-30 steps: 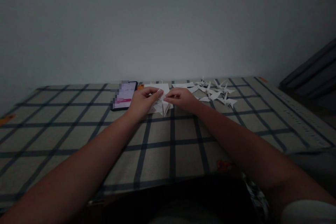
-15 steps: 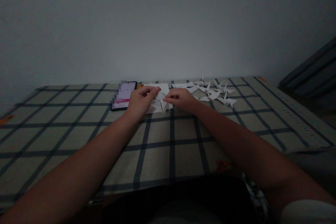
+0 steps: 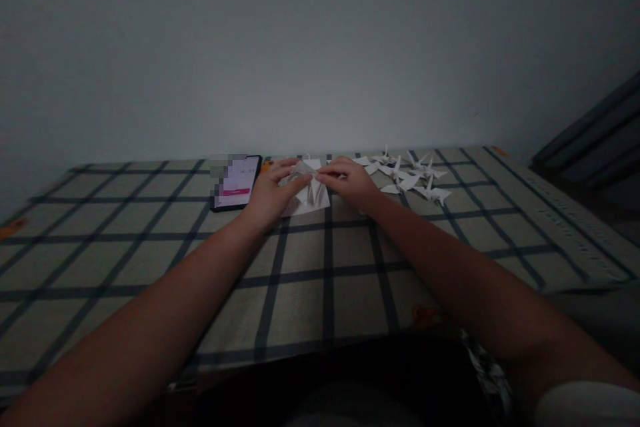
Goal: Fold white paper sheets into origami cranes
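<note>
A partly folded piece of white paper (image 3: 313, 195) is held between my two hands, a little above the checked tablecloth. My left hand (image 3: 273, 190) grips it from the left, thumb across its upper front and fingers behind. From the right, my right hand (image 3: 347, 180) pinches its upper edge between thumb and fingers. The two sets of fingertips almost meet at the top of the paper. More white paper (image 3: 314, 163) shows behind it, mostly hidden by my hands.
Left of my hands lies a phone (image 3: 237, 181) with its screen lit. Several white folded paper cranes (image 3: 407, 177) lie to the right. The checked tablecloth (image 3: 300, 307) covers the table, which stands against a plain wall (image 3: 320, 47).
My left thumb has moved lower and right across the paper, toward my right fingertips. The paper has been turned and looks more opened out. My right hand has shifted slightly up.
</note>
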Tool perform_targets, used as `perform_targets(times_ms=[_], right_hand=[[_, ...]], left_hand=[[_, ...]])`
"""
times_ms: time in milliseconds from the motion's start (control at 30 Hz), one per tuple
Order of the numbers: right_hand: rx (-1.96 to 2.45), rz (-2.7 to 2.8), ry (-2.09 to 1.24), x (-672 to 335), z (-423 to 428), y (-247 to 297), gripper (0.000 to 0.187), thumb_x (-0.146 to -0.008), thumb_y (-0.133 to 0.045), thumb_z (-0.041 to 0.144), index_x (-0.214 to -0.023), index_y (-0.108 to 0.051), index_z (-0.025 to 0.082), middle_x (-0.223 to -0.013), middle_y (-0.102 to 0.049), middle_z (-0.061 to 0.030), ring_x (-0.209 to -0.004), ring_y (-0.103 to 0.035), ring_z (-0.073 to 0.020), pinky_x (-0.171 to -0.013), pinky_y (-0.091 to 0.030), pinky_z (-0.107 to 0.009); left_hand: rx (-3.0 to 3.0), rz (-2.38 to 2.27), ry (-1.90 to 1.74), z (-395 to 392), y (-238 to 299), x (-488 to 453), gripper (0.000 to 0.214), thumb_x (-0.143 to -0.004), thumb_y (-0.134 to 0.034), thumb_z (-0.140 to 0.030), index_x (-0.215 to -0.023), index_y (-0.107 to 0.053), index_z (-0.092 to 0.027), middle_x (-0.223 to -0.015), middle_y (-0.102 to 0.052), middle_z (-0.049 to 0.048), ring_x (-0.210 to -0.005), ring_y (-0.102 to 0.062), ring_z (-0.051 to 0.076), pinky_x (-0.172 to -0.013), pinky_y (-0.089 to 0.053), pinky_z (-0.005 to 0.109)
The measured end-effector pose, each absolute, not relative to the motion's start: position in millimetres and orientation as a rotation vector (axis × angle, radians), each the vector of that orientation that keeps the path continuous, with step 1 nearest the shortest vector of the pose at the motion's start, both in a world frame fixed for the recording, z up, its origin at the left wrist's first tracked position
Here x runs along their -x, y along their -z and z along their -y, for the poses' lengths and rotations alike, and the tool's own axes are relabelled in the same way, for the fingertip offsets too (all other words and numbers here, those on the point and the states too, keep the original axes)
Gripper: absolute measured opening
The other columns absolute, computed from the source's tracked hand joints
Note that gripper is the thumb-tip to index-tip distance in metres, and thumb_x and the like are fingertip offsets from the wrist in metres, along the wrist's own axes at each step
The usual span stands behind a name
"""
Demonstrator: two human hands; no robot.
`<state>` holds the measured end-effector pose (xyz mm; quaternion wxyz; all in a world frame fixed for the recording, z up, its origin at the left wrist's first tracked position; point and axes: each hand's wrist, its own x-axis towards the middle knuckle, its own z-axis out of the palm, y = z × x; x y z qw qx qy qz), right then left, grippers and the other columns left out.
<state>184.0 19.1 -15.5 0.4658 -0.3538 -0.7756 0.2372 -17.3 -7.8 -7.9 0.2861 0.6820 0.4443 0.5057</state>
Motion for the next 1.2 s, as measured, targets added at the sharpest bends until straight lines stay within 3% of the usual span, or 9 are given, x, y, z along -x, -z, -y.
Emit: perform_targets(times_ms=[133, 300, 367, 467, 567, 667, 867, 1067, 1200], right_hand=[[0.842, 1.832, -0.877, -183, -20, 19, 0.024, -0.085, -0.07, 0.04, -0.097, -0.078, 0.02, -0.098, -0.075, -0.0066, -0.09, -0.066, -0.0175, -0.086, -0.051, -0.035], [0.869, 1.754, -0.927, -180, -20, 19, 0.018, -0.082, -0.073, 0.036, -0.093, -0.078, 0.023, -0.11, -0.075, -0.008, -0.113, -0.065, -0.0214, -0.097, -0.052, -0.04], [0.88, 1.703, -1.014, -179, -20, 20, 0.021, -0.081, -0.074, 0.037, -0.094, -0.078, 0.021, -0.112, -0.074, -0.0091, -0.104, -0.068, -0.0205, -0.089, -0.056, -0.038], [0.866, 1.61, -1.117, -178, -20, 21, 0.026, -0.077, -0.076, 0.037, -0.095, -0.077, 0.018, -0.109, -0.075, -0.0095, -0.087, -0.069, -0.0161, -0.082, -0.058, -0.035], [0.857, 1.566, -1.105, -180, -23, 22, 0.025, -0.076, -0.077, 0.035, -0.093, -0.077, 0.017, -0.1, -0.076, -0.0082, -0.086, -0.069, -0.0162, -0.086, -0.057, -0.036], [0.89, 1.555, -1.043, -182, -26, 24, 0.022, -0.076, -0.077, 0.035, -0.09, -0.077, 0.018, -0.096, -0.076, -0.0076, -0.087, -0.068, -0.0171, -0.088, -0.057, -0.037], [0.894, 1.496, -1.047, -183, -30, 27, 0.023, -0.076, -0.077, 0.036, -0.088, -0.074, 0.017, -0.095, -0.073, -0.007, -0.087, -0.067, -0.0161, -0.087, -0.057, -0.036], [0.857, 1.342, -1.234, -179, -26, 23, 0.02, -0.074, -0.078, 0.03, -0.087, -0.072, 0.017, -0.089, -0.071, -0.0044, -0.079, -0.067, -0.0138, -0.085, -0.058, -0.034], [0.89, 1.323, -1.253, -179, -26, 22, 0.019, -0.075, -0.077, 0.029, -0.086, -0.071, 0.016, -0.085, -0.071, -0.0042, -0.076, -0.066, -0.0132, -0.08, -0.058, -0.032]], left_hand=[[-1.787, -1.159, -1.333, 8, 8, 17, 0.033, -0.077, -0.076, -0.052, -0.092, -0.079, -0.023, -0.132, -0.067, 0.0092, -0.128, -0.056, 0.028, -0.114, -0.035, 0.044], [-1.685, -1.14, -1.336, 4, 13, 17, 0.033, -0.077, -0.077, -0.05, -0.095, -0.079, -0.023, -0.142, -0.061, 0.0119, -0.139, -0.048, 0.031, -0.115, -0.033, 0.048], [-1.653, -1.144, -1.332, 5, 14, 16, 0.031, -0.076, -0.078, -0.048, -0.093, -0.079, -0.023, -0.144, -0.059, 0.0119, -0.141, -0.045, 0.032, -0.114, -0.035, 0.047], [-1.535, -1.107, -1.304, 10, 11, 12, 0.033, -0.072, -0.081, -0.045, -0.096, -0.077, -0.023, -0.147, -0.056, 0.0108, -0.129, -0.056, 0.031, -0.102, -0.048, 0.043], [-1.362, -1.091, -1.268, 13, 7, 8, 0.043, -0.071, -0.081, -0.045, -0.108, -0.071, -0.024, -0.135, -0.064, 0.0097, -0.109, -0.066, 0.025, -0.079, -0.057, 0.033], [-1.247, -1.016, -1.246, 11, 5, 8, 0.041, -0.077, -0.072, -0.047, -0.11, -0.069, -0.022, -0.123, -0.069, 0.0102, -0.1, -0.068, 0.023, -0.067, -0.057, 0.027], [-1.107, -0.887, -1.157, 6, 4, 10, 0.039, -0.082, -0.06, -0.044, -0.107, -0.069, -0.015, -0.099, -0.076, 0.0122, -0.085, -0.072, 0.024, -0.07, -0.062, 0.037], [-1.204, -0.861, -1.212, 9, 5, 11, 0.039, -0.082, -0.069, -0.047, -0.109, -0.07, -0.019, -0.111, -0.074, 0.0102, -0.094, -0.072, 0.022, -0.077, -0.063, 0.036], [-1.232, -0.848, -1.212, 9, 6, 12, 0.041, -0.081, -0.072, -0.052, -0.102, -0.072, -0.017, -0.096, -0.075, 0.0093, -0.085, -0.072, 0.02, -0.074, -0.063, 0.033]])
